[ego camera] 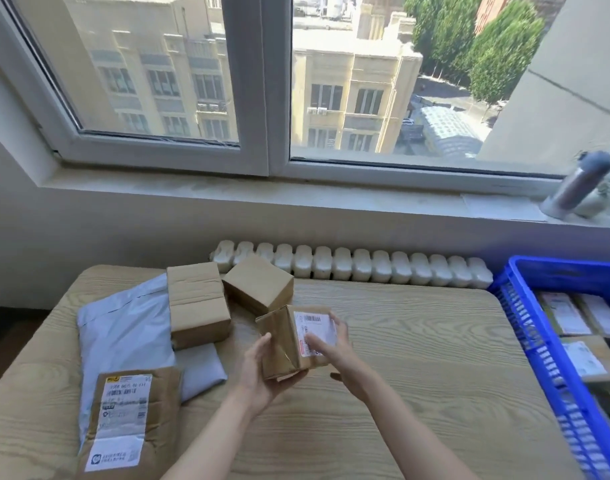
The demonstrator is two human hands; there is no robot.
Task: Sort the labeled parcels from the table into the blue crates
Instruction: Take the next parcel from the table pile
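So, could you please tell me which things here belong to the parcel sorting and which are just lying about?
Job: held labelled box, left hand, right hand, plain box, tilted plain box, large grey mailer, small grey mailer, brown labelled envelope, blue crate.
Lying about: metal flask, radiator.

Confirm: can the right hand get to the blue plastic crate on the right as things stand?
Probably yes. The right hand only rests straight fingers on the small brown cardboard box that the left hand holds, and only bare wooden table lies between it and the blue plastic crate.
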